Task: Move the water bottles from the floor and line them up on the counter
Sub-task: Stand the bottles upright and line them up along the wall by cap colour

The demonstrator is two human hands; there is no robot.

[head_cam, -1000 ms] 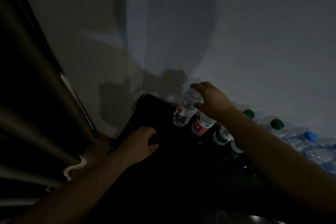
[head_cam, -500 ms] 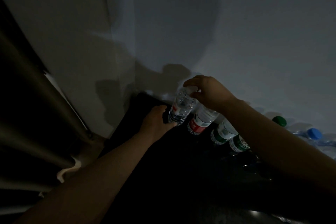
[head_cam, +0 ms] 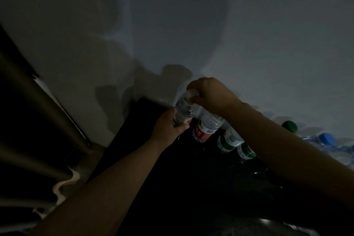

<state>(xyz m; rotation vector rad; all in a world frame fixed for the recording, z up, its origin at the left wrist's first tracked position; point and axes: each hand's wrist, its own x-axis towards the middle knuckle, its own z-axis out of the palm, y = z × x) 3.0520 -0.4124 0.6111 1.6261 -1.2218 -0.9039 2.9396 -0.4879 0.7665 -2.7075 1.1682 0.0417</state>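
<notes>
A clear water bottle with a white cap stands at the far left end of a row on the dark counter, by the wall. My left hand grips its lower body. My right hand pinches its cap from above. To its right stand a red-labelled bottle and two green-labelled bottles, partly hidden behind my right forearm. The scene is very dim.
More bottles with a green cap and a blue cap lie at the right edge. A white wall runs behind the counter. A curtain hangs at the left, beside the counter's left edge.
My left hand moved from the counter top up to the end bottle and took hold of its lower body. My right hand stayed on the cap.
</notes>
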